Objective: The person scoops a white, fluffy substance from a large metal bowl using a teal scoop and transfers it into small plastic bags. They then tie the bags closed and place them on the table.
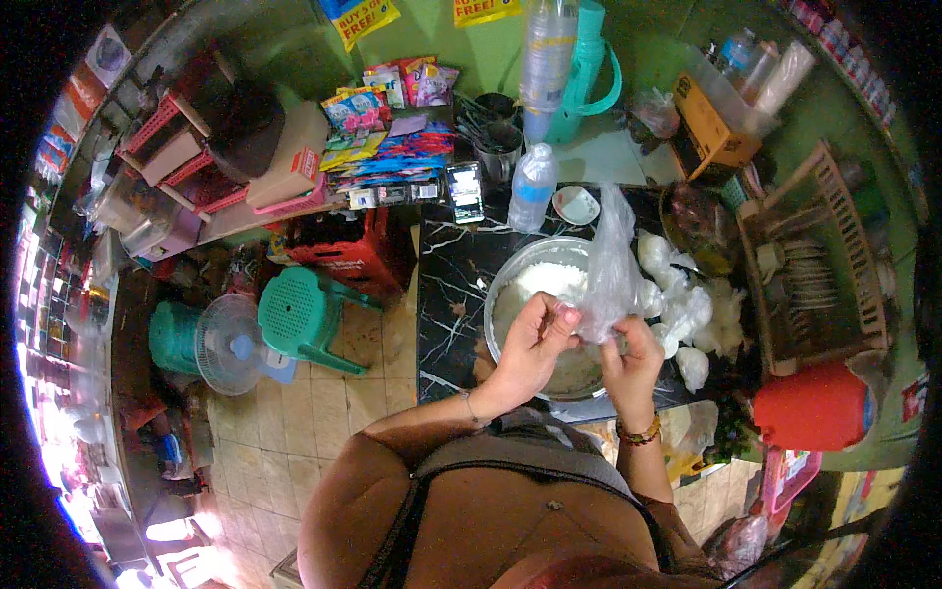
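Note:
My left hand [536, 340] and my right hand [634, 357] pinch the lower end of a clear plastic bag [612, 258] between them. The bag's far part stretches away from me, thin and crumpled; I cannot tell whether anything is in it. Under both hands stands a round metal basin [494, 294] with white powder [548, 283] heaped at its far side. Just right of the basin lie several knotted white plastic bags [688, 313], filled with something white. All of this rests on a black marble-patterned table [449, 294].
A water bottle [533, 188], a small white dish [576, 205] and a smartphone [466, 193] stand or lie behind the basin. At right is a dish rack [817, 272] with plates. A green plastic stool [294, 313] and an electric fan [232, 344] are on the left.

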`<state>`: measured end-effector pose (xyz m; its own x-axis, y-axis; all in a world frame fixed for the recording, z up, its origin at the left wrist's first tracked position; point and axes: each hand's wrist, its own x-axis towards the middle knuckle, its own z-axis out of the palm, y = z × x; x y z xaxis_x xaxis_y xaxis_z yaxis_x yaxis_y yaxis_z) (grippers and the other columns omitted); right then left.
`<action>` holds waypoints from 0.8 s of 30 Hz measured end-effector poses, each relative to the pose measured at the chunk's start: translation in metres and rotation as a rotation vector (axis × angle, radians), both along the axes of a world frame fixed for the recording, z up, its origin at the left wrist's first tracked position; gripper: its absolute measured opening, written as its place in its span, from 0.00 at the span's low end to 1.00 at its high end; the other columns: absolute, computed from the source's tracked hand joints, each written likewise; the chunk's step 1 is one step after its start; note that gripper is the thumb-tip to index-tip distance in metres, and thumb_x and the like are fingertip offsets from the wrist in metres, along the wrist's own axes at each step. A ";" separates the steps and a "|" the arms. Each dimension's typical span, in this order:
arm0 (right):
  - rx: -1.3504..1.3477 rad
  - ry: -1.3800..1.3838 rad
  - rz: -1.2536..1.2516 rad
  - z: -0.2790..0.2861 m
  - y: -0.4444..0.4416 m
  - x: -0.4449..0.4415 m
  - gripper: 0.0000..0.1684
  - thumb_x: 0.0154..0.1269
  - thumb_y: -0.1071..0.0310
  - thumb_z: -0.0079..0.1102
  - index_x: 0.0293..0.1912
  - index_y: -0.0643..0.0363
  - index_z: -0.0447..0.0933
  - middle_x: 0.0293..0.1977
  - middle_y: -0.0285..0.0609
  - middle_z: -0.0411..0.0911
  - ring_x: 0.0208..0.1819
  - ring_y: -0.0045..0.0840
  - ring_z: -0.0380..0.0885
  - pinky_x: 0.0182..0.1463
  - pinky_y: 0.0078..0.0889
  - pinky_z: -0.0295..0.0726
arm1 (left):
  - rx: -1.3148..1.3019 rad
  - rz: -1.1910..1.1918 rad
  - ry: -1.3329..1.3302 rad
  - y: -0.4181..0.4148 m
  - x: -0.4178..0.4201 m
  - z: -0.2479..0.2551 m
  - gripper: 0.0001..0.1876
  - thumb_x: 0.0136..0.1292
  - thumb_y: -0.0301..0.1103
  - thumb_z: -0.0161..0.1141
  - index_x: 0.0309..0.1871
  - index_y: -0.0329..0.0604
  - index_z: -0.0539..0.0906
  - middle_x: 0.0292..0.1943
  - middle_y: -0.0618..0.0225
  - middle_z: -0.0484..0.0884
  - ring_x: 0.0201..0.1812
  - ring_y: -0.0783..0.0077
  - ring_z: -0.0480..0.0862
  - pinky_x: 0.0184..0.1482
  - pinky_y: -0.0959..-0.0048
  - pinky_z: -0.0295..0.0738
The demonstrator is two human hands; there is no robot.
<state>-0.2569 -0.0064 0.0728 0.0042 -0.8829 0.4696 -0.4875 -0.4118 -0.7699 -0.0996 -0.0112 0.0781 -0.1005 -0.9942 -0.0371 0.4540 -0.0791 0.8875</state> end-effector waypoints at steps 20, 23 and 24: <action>0.508 -1.289 0.250 0.011 -0.007 -0.024 0.17 0.65 0.64 0.58 0.51 0.55 0.68 0.44 0.41 0.76 0.42 0.29 0.78 0.45 0.33 0.79 | 0.376 -0.133 0.548 -0.014 0.019 0.019 0.10 0.72 0.39 0.52 0.49 0.44 0.72 0.44 0.68 0.79 0.42 0.74 0.79 0.43 0.75 0.75; 0.347 -0.935 0.308 0.025 0.003 -0.009 0.31 0.52 0.62 0.71 0.52 0.55 0.66 0.49 0.43 0.73 0.49 0.34 0.74 0.53 0.41 0.75 | 0.051 0.024 0.104 -0.015 0.013 0.004 0.10 0.73 0.40 0.51 0.47 0.43 0.70 0.37 0.71 0.75 0.37 0.80 0.74 0.39 0.79 0.72; 0.178 -0.499 0.182 0.030 0.003 0.001 0.32 0.50 0.62 0.73 0.52 0.55 0.66 0.48 0.43 0.72 0.49 0.33 0.73 0.54 0.40 0.75 | -0.086 0.073 -0.096 -0.013 0.012 -0.001 0.10 0.73 0.40 0.51 0.46 0.43 0.69 0.35 0.73 0.73 0.35 0.83 0.72 0.37 0.80 0.70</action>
